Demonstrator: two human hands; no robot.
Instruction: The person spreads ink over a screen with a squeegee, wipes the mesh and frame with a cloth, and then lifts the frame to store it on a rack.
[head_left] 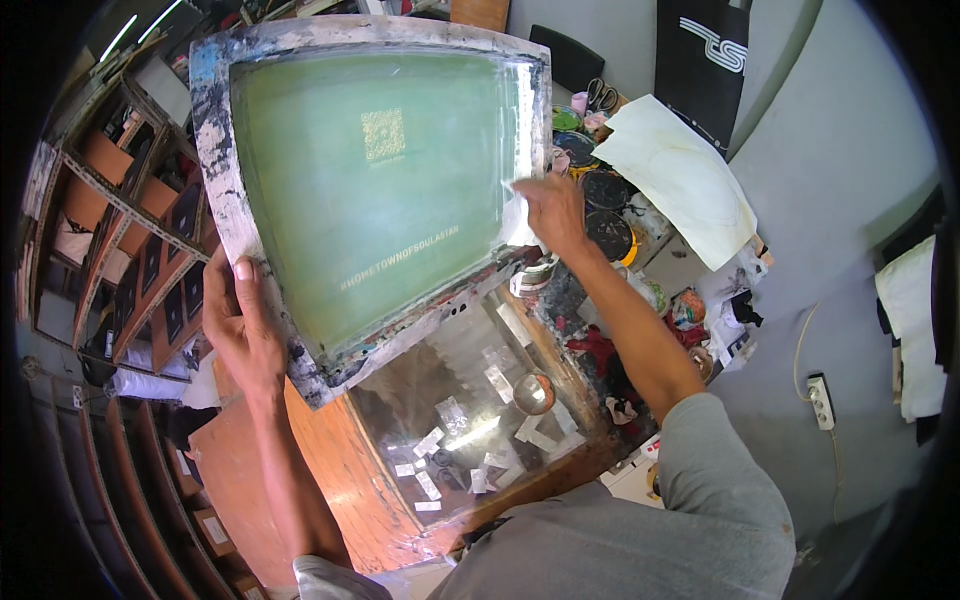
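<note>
I hold up a screen printing frame [220,170] tilted over the table, its pale, paint-stained border around a green mesh [330,200]. The mesh bears a light square code pattern and a slanting line of lettering. My left hand [248,330] grips the border's lower left side, thumb on the front. At the inner right edge, the fingers of my right hand [558,213] are curled, their tips at a white strip [523,120] running down the mesh's side. A broader white patch [515,218] lies just below those fingertips. Whether they pinch something is too small to tell.
Below the frame is a glass-topped table [400,410] with several small white pieces and a round bowl [534,393]. Ink tubs [607,235], scissors [602,95] and a large pale sheet [685,180] crowd the right. Shelves [130,210] stand left; a power strip [820,402] hangs right.
</note>
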